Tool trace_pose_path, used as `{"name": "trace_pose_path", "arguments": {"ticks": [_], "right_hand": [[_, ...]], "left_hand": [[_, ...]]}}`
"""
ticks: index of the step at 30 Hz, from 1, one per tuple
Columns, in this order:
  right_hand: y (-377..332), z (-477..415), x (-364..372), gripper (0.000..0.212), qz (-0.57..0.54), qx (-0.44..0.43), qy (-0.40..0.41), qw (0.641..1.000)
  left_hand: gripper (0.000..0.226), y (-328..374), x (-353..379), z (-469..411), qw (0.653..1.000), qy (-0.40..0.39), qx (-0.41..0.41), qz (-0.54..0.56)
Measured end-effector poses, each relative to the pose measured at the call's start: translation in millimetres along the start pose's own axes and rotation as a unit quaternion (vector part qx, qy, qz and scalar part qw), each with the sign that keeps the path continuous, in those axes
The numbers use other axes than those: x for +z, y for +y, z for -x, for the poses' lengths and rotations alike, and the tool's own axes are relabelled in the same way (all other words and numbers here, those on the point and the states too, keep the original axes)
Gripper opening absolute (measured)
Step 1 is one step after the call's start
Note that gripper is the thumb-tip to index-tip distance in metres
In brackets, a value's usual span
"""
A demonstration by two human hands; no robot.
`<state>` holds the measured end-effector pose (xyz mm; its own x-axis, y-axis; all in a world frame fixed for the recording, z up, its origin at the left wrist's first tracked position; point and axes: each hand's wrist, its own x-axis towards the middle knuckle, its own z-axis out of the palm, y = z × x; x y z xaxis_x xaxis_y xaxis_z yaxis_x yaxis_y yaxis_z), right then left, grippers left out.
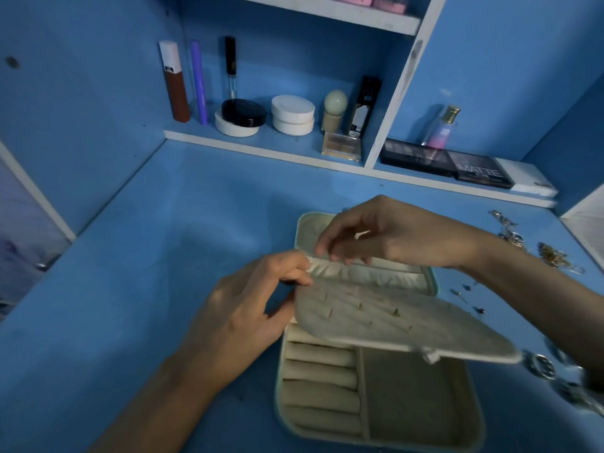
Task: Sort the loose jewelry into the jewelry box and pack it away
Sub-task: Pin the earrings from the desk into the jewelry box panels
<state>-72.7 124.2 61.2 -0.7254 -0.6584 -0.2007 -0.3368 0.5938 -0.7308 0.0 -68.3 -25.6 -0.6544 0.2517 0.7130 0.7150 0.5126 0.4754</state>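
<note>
A cream jewelry box (415,403) lies open on the blue desk, with padded ring rolls (322,380) on its left side. Its inner earring flap (392,318) is raised level over the box, and several small studs poke through it. My left hand (248,308) pinches the flap's left corner by the gathered pocket edge. My right hand (389,237) reaches over the lid (305,228), fingertips pinching the elastic pocket rim. Loose chains (552,256) and small earrings (464,291) lie on the desk to the right. A silver chain (542,367) lies under my right forearm.
Behind the desk (163,289) a shelf (268,148) holds cosmetics: tubes, round compacts, a perfume bottle (444,129) and flat dark palettes (447,163). Blue cabinet walls close in on the left and right.
</note>
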Motion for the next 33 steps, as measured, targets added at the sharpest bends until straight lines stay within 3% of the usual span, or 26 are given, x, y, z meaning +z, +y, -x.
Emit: {"name": "trace_pose_path", "arguments": {"ticks": [3, 7, 12, 17, 22, 26, 33], "right_hand": [[9, 2, -1, 0.031, -0.009, -0.003, -0.01, 1.0], [14, 6, 10, 0.046, 0.092, -0.024, -0.067, 0.993], [28, 19, 4, 0.054, 0.138, -0.054, -0.048, 0.988], [44, 37, -8, 0.05, 0.161, -0.084, -0.036, 0.983], [43, 42, -14, 0.036, 0.156, -0.057, -0.017, 0.986], [33, 16, -8, 0.021, 0.157, -0.05, 0.045, 0.985], [32, -18, 15, 0.02, 0.165, -0.083, 0.075, 0.98]], "left_hand": [[0.038, -1, -1, 0, 1.0, -0.008, 0.002, 0.001], [0.039, -2, -1, -1, 1.0, -0.009, 0.0, 0.003], [0.039, -1, -1, 0, 1.0, -0.006, -0.009, 0.005], [0.039, -1, -1, 0, 1.0, -0.006, -0.008, 0.001], [0.041, -1, -2, -1, 1.0, -0.012, -0.007, 0.003], [0.042, -1, -2, -1, 1.0, -0.014, -0.011, 0.004], [0.041, -2, -2, -1, 1.0, -0.014, -0.009, 0.012]]}}
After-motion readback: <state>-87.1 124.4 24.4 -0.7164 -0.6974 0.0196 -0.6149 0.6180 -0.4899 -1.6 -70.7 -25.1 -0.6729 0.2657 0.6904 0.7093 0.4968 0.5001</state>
